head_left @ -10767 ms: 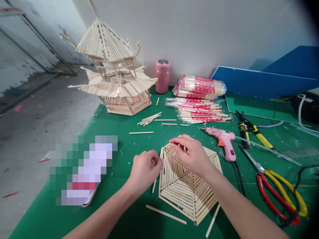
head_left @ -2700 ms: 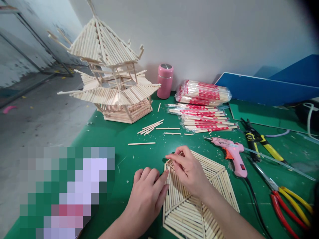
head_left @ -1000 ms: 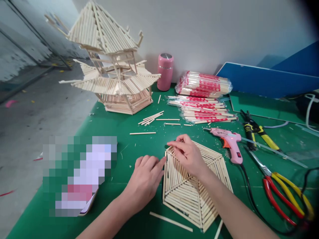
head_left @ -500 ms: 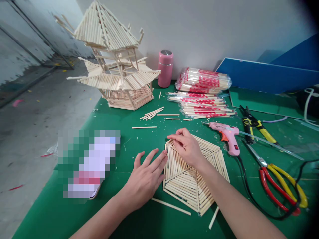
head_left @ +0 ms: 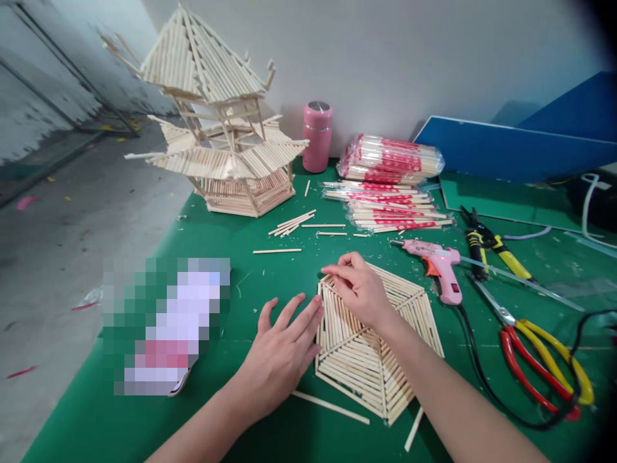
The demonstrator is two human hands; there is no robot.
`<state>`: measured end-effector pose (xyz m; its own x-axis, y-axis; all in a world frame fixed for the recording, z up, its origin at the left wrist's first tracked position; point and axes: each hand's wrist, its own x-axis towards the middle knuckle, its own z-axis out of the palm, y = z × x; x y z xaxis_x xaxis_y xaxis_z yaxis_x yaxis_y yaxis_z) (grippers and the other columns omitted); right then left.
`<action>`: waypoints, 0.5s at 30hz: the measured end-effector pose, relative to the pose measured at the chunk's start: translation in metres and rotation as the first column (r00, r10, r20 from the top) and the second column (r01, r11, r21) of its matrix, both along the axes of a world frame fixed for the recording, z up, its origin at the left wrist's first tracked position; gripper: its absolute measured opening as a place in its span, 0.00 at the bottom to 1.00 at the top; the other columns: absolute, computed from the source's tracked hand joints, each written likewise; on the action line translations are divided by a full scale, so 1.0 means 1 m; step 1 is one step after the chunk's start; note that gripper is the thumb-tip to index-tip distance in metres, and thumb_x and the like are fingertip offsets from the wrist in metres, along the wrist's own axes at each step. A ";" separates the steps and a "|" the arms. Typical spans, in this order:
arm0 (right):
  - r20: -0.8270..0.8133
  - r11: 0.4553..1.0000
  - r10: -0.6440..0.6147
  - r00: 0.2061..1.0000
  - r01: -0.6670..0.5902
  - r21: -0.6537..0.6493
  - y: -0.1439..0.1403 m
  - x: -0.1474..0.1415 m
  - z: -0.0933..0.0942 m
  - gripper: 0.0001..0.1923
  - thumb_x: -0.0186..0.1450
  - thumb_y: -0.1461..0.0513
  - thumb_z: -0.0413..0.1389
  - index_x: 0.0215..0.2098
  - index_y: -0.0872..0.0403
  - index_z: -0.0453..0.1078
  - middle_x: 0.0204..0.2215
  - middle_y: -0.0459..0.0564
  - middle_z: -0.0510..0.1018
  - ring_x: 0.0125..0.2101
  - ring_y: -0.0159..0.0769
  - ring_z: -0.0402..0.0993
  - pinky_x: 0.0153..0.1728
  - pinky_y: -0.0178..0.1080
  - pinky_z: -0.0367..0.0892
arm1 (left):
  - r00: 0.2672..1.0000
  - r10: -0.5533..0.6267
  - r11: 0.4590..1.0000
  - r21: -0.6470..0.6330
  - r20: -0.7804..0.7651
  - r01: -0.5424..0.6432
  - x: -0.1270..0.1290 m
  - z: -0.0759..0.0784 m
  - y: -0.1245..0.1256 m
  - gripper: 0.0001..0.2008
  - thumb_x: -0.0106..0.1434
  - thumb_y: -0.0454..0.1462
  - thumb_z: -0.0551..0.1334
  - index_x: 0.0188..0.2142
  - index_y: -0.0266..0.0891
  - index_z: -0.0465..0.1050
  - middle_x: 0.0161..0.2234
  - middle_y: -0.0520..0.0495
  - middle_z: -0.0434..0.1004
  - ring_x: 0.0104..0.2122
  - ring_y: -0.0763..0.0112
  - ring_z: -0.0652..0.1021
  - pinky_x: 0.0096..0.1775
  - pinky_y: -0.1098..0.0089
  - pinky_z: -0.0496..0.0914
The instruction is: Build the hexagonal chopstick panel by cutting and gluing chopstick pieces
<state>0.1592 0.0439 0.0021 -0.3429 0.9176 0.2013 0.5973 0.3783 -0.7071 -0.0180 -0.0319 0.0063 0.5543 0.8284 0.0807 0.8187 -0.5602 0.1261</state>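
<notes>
A flat hexagonal panel of wooden sticks (head_left: 354, 366) lies on the green tabletop, its sticks laid in triangular sections. My left hand (head_left: 284, 350) is spread open, with its fingertips at the panel's left edge. Over the upper left corner, my right hand (head_left: 359, 286) has thumb and fingers pinched together; whatever is between them is too small or hidden to make out. One loose stick (head_left: 332, 408) lies just below the panel, partly under my left hand. Another short stick (head_left: 413, 429) pokes out by the panel's lower right side, near my right forearm.
A stick-built pagoda (head_left: 231, 161) stands at the back left beside a pink flask (head_left: 317, 138). Wrapped chopsticks (head_left: 390, 161) are piled behind. To the right lie a pink glue gun (head_left: 441, 263), wire strippers (head_left: 496, 244) and red-and-yellow-handled pliers (head_left: 540, 360). A blurred-out phone (head_left: 178, 328) rests left.
The camera view has shifted slightly, so the scene sits a little lower. Both hands stay at the same spots on the panel.
</notes>
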 end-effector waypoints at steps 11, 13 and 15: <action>-0.025 1.000 0.003 1.000 -0.003 0.013 0.000 -0.002 0.001 0.16 0.59 0.69 0.46 0.40 0.49 0.71 0.34 0.49 0.65 0.31 0.32 0.67 0.32 0.37 0.64 | 0.996 -0.052 0.995 0.085 -0.075 0.059 -0.008 0.000 0.001 0.22 0.62 0.39 0.50 0.56 0.44 0.54 0.57 0.51 0.56 0.54 0.60 0.59 0.52 0.56 0.48; -0.030 1.000 0.003 1.000 -0.003 0.015 0.000 -0.003 0.001 0.17 0.59 0.69 0.46 0.40 0.49 0.71 0.34 0.49 0.66 0.31 0.32 0.67 0.32 0.37 0.65 | 0.996 -0.054 0.993 0.100 -0.068 0.060 -0.007 0.002 0.002 0.22 0.62 0.39 0.50 0.56 0.44 0.54 0.57 0.51 0.57 0.54 0.61 0.59 0.52 0.57 0.49; -0.036 1.000 0.003 0.999 -0.003 0.018 0.000 -0.003 0.002 0.16 0.59 0.69 0.47 0.40 0.49 0.71 0.34 0.49 0.66 0.30 0.32 0.67 0.31 0.37 0.65 | 0.997 -0.051 0.992 0.112 -0.059 0.057 -0.006 0.004 0.005 0.21 0.62 0.39 0.50 0.56 0.43 0.55 0.57 0.49 0.58 0.54 0.61 0.60 0.51 0.57 0.51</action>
<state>0.1563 0.0443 0.0042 -0.3379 0.9126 0.2301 0.5704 0.3930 -0.7212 -0.0235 -0.0272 0.0102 0.6042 0.7844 0.1404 0.7909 -0.6118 0.0142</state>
